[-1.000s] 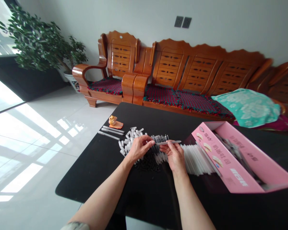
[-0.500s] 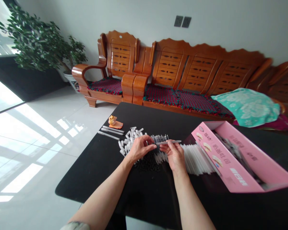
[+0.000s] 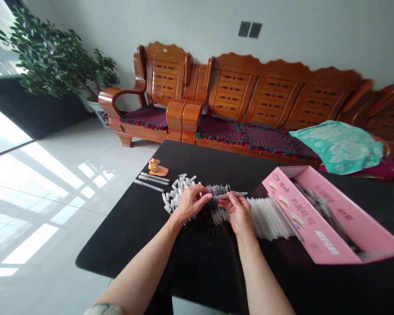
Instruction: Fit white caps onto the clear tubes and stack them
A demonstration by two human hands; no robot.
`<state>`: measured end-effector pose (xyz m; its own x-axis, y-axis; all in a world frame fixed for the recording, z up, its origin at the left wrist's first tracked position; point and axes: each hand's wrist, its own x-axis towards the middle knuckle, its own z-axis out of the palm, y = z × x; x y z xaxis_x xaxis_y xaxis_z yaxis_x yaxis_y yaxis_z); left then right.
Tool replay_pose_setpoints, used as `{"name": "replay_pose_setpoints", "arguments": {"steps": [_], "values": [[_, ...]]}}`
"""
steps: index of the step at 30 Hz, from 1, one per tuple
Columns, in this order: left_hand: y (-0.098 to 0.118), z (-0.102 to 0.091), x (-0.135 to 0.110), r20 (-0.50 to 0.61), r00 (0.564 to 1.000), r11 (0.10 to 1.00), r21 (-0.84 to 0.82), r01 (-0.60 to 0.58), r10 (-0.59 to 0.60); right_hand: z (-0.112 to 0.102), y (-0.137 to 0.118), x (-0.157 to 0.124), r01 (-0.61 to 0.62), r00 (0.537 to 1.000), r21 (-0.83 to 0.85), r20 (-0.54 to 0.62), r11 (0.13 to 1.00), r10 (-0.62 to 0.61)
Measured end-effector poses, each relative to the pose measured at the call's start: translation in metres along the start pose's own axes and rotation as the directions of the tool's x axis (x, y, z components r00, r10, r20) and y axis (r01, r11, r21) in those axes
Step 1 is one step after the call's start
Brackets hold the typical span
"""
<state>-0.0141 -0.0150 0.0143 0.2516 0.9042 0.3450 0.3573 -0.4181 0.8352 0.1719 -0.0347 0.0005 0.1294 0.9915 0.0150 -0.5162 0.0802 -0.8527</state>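
My right hand (image 3: pixel 240 213) pinches a pale pen barrel (image 3: pixel 223 196) that lies nearly level above the black table. At the barrel's left end are the thumb and fingertips of my left hand (image 3: pixel 193 202), pressed together; the piece between them is too small to make out. Behind the barrel lies a row of thin pen refills (image 3: pixel 219 189). White pen caps (image 3: pixel 175 195) are heaped left of my left hand, and small black plugs (image 3: pixel 202 225) spread below it. Many clear-white pen barrels (image 3: pixel 271 218) lie side by side to the right of my right hand.
A pink cardboard box (image 3: pixel 302 212) with grey contents stands on the table (image 3: pixel 124 236) at the right. Several capped pens (image 3: pixel 155 179) and a small yellow figurine (image 3: pixel 154 165) on an orange base sit at the far left. A wooden sofa (image 3: pixel 230 87) stands behind.
My left thumb and fingertips have shifted very slightly at the barrel's left end. The right hand and the piles look the same.
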Motion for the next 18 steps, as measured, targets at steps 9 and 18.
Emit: {"name": "replay_pose_setpoints", "arguments": {"steps": [9, 18], "values": [[0.0017, 0.0012, -0.0001, 0.011, 0.999, 0.999, 0.031, 0.041, -0.041, 0.0012, -0.0007, -0.0005, -0.008, 1.0, 0.004, 0.002, 1.0, 0.008], [0.0004, 0.0013, 0.0009, 0.074, 0.996, 0.995, 0.089, -0.052, 0.045, -0.0021, 0.0013, 0.0007, 0.003, 1.0, -0.008, 0.014, 1.0, -0.003]]}}
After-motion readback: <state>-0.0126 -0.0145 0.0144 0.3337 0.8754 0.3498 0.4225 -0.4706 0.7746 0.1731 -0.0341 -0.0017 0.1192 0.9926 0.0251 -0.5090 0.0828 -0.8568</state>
